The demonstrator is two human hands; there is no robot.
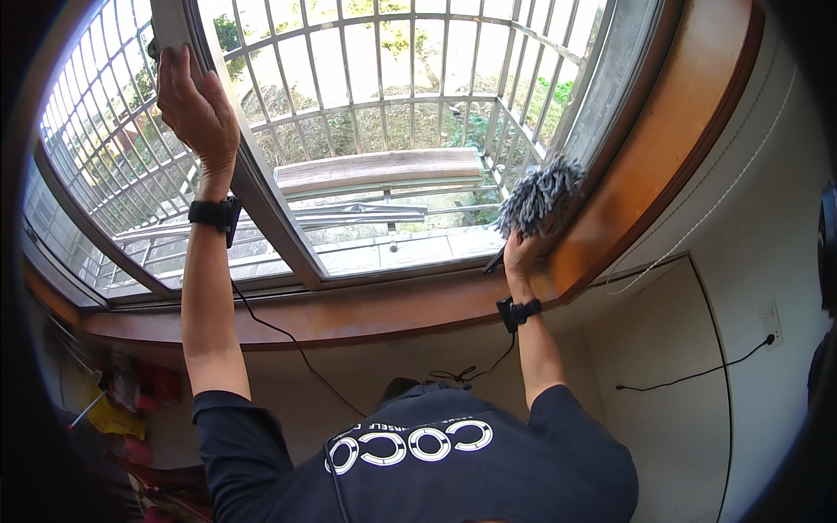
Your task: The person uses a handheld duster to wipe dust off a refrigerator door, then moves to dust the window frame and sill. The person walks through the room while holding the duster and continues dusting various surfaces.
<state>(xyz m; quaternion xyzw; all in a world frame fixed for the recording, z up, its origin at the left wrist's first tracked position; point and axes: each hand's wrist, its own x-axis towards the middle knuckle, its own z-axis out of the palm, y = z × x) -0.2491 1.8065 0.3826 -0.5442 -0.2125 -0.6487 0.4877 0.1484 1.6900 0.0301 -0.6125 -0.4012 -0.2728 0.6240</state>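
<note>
My left hand [199, 111] is raised at the upper left and grips the upright frame of a sliding window sash [261, 189]. Its fingertips lie over the metal near the top, and the thumb is apart from them. At the right, my right hand [523, 252] is closed around a grey mop-like duster [539, 196] with shaggy strands. The duster's dark handle [495, 261] sticks out below the hand, towards the sill. Its head is against the lower right side of the window frame, beside the brown wooden surround [614, 222]. The strands hide the fingertips.
Metal security bars [412, 59] curve around outside, with a long wooden board [379, 170] on them. A brown sill [405, 301] runs below the window. Black cables [288, 333] hang from my wrists. A bead cord [726, 216] and wall socket [771, 323] are at right.
</note>
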